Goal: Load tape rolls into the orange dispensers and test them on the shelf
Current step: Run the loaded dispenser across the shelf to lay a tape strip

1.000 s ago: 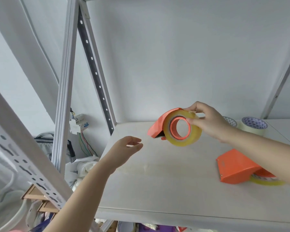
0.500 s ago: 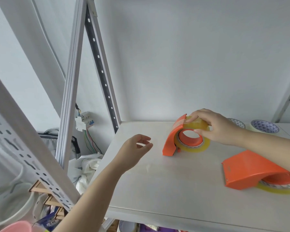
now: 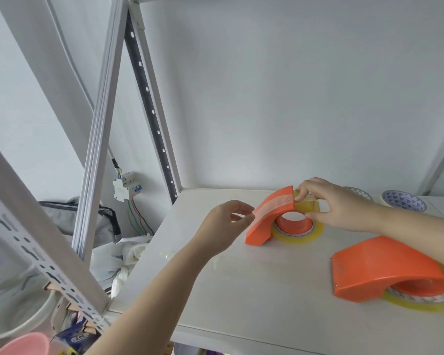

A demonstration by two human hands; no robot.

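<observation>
The far orange dispenser (image 3: 263,224), held in the air a second ago, is now set down on the white shelf (image 3: 241,290), with its tape roll (image 3: 306,235) lying flat. The left hand (image 3: 223,226) has been brought nearer and is seen just beside the orange cover, its grip loosely spread and nothing held. Bare shelf surface is left toward the near and left edges. A second orange dispenser (image 3: 385,270) lies at the near right. The right hand (image 3: 344,206) is arched over the roll, which is pinched between thumb and fingertips at the cover's edge.
</observation>
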